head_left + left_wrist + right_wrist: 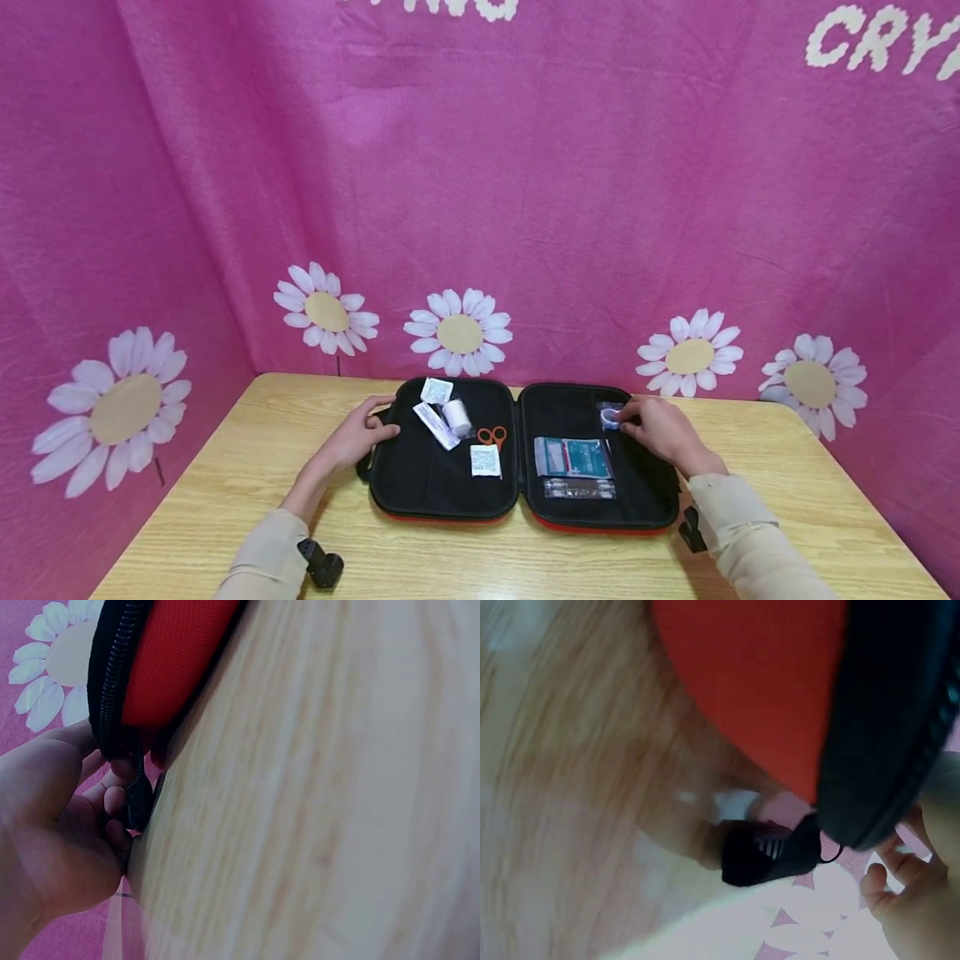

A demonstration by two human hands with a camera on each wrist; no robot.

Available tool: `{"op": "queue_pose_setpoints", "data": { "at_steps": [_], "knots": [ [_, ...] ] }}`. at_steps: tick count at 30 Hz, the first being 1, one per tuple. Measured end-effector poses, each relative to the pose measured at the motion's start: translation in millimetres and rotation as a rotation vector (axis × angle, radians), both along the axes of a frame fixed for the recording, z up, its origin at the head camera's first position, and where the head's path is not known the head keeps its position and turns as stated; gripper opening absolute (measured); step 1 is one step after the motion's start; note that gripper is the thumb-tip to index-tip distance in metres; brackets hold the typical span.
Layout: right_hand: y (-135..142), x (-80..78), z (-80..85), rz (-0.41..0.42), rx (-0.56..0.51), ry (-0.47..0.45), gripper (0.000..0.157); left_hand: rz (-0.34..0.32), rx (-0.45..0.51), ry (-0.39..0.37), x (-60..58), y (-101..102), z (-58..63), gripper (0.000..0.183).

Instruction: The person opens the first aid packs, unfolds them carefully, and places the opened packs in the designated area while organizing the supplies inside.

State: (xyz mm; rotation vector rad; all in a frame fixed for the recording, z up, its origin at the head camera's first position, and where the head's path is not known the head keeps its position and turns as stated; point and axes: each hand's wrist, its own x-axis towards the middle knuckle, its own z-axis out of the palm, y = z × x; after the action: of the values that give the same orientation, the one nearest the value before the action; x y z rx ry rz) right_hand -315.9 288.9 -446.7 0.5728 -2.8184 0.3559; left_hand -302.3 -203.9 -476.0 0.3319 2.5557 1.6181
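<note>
An unfolded black-lined first-aid case (438,492) with a red shell lies on the table. My left hand (356,435) holds its left rim, thumb over the edge; in the left wrist view the fingers curl by the zipper pull (137,799). At the upper part of the right half, my right hand (663,429) pinches a small clear packet with a blue-and-white roll (608,416). Below it lie a teal-and-white packet (577,457) and a clear packet of swabs (579,488). In the right wrist view the case's red side hides part of the hand (911,889).
The left half holds a white bandage roll (456,417), a long white packet (435,426), orange-handled scissors (492,436) and two small square sachets, one upper (437,390) and one lower (485,460). Pink cloth with daisies (457,333) hangs behind the wooden table (450,558).
</note>
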Motion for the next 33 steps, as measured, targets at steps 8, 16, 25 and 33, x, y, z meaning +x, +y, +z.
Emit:
{"op": "queue_pose_setpoints", "data": {
  "at_steps": [8,16,25,33],
  "knots": [
    [-7,-3.2,-3.2,0.104,-0.064,-0.008,0.011,-0.005,0.012,0.007,1.2,0,1.7,0.059],
    [-19,-4.2,-4.2,0.060,-0.223,-0.140,0.011,-0.015,0.028,0.016,1.3,0,1.7,0.060],
    [-20,-4.1,-2.3,0.046,-0.463,-0.289,0.024,-0.002,0.017,-0.001,0.9,0,1.3,0.059],
    [-26,-2.0,11.0,0.035,-0.519,-0.495,0.035,-0.020,0.025,0.002,7.7,3,13.4,0.058]
  ]
}}
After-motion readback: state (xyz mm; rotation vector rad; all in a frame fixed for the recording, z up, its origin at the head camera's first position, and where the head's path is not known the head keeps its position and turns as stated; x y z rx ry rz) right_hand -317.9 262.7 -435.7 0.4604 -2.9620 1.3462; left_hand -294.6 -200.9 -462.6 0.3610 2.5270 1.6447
